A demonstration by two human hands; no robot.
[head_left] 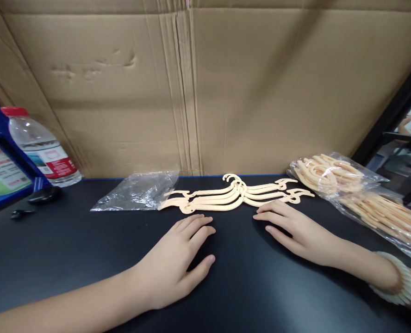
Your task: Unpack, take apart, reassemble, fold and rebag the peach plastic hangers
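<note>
Several cream-coloured plastic clothes hangers lie in an overlapping stack on the black tabletop, their hooks pointing away from me. My left hand is just in front of the stack's left half, fingers loosely spread, holding nothing. To the right, my right hand is near the hangers' right half with its fingers apart and nothing in them; its fingertips come close to the lowest hanger, and I cannot tell if they touch. A crumpled clear plastic bag lies flat at the stack's left end, partly under the hanger tips.
On the right lie clear bags packed with cream parts, one with curved pieces and one with straight pieces. A water bottle with a red cap, a blue rack and a small black object stand left. Cardboard walls the back.
</note>
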